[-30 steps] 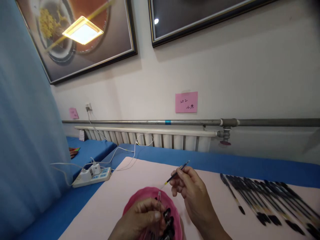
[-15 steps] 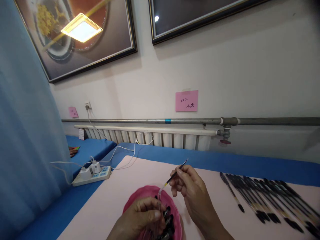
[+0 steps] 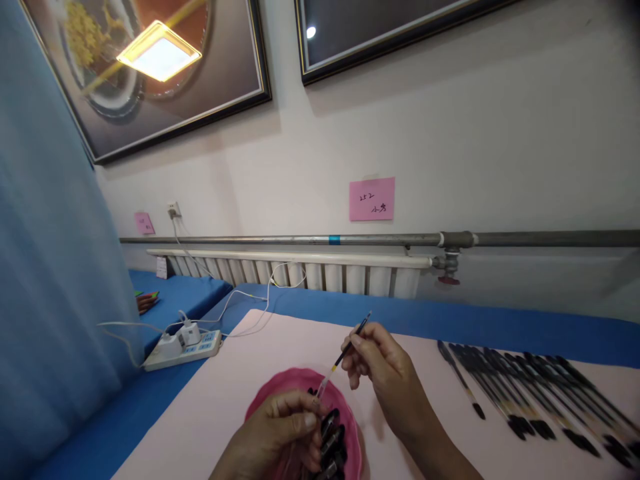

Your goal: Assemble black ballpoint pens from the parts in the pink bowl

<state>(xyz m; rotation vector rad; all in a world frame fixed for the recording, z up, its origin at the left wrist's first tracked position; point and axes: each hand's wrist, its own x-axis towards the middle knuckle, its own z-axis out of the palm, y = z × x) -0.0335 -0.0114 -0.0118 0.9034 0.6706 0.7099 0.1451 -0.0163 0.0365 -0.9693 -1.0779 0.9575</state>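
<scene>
My right hand [image 3: 377, 363] pinches a thin dark pen refill [image 3: 349, 348] between thumb and fingers, tilted with its fine tip up and right. A yellow band and a clear tail mark its lower end. That tail meets a clear tube [image 3: 321, 392] gripped by my left hand [image 3: 280, 427], whose fingers are closed around it. Whether the tail sits inside the tube or only touches it, I cannot tell. Both hands are over or beside a pink scalloped bowl [image 3: 356, 437]. Inside it lie several black and clear pen parts [image 3: 331, 445], partly hidden by my left hand.
At right, several long dark pen-like sticks [image 3: 520, 387] with black ends lie in a row on pink paper [image 3: 200, 407]. A power strip [image 3: 185, 350] with white plugs and cables stands at left on the blue table [image 3: 100, 417]. A blue curtain [image 3: 50, 267] hangs beside it.
The refill's clear tail and the tube, bent at an angle to each other before, now run nearly in one line. My right hand has shifted slightly upward.
</scene>
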